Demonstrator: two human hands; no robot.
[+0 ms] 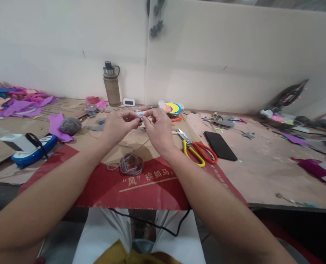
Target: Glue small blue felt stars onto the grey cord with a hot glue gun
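My left hand (120,124) and my right hand (160,130) meet fingertip to fingertip above the middle of the table. Both pinch at a small dark piece (141,120), too small and too covered by the fingers to name. Below them a loose coil of thin grey yarn (131,164) lies on a red printed sheet (151,194). One strand rises from the coil toward my right hand; where it ends is hidden. Scissors (197,151) with one yellow and one orange handle lie partly open beside my right wrist.
A black phone (220,146) lies right of the scissors. A bottle (112,86) and a small white clock (129,102) stand by the wall. At left are a grey yarn ball (70,125), a blue power strip (28,156) and purple scraps (22,106). A grey star (248,135) lies at right.
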